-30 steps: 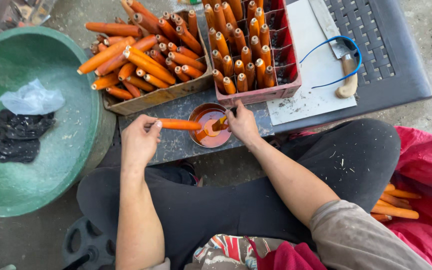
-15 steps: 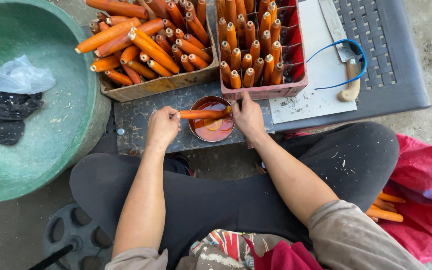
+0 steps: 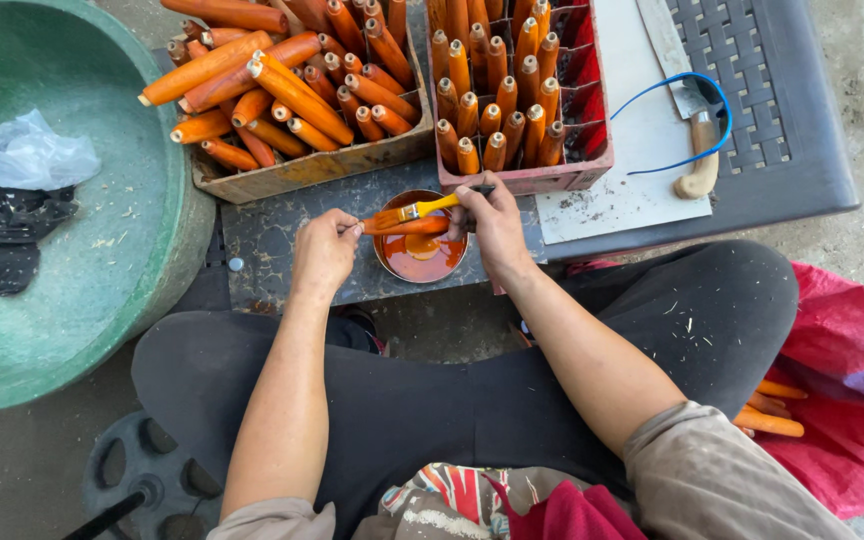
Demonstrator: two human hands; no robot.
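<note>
My left hand (image 3: 324, 252) grips one end of an orange stick (image 3: 410, 227), held level across a small round bowl of orange paint (image 3: 422, 256). My right hand (image 3: 492, 222) holds a yellow-handled brush (image 3: 414, 211), its bristles lying on the stick near my left fingers. The bowl rests on a dark slab just in front of my knees. Beyond it, a wooden box (image 3: 302, 168) holds a loose heap of orange sticks. Beside that, a red crate (image 3: 562, 178) holds several orange sticks standing upright.
A large green basin (image 3: 102, 270) with a clear bag (image 3: 24, 155) and black material (image 3: 2, 235) sits at the left. A knife (image 3: 687, 95) with a blue cord lies on a white sheet on a grey woven-top stool (image 3: 792, 150). A red sack (image 3: 852, 400) with more sticks lies at my right.
Both hands moved the stick from in front of the bowl to over it. The brush came to lie along the stick. The view shifted closer.
</note>
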